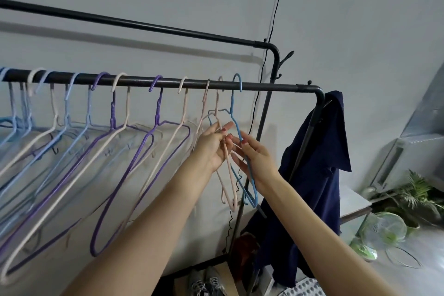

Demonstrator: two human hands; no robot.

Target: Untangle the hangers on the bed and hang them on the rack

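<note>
A black rack rail (276,86) runs across the view with several blue, purple and pink hangers hooked on it. Near its right end hang a pink hanger (230,176) and a blue hanger (234,106). My left hand (213,145) grips the pink hanger's wire just below its neck. My right hand (254,156) pinches the blue hanger's sloping wire beside it. Both hooks sit over the rail. The bed is out of view.
A second, higher black bar (144,26) runs behind. A dark blue garment (319,175) hangs on the rack's right post. Shoes (206,282) lie under the rack. A green fan (382,230) and a plant (418,194) sit on the floor at right.
</note>
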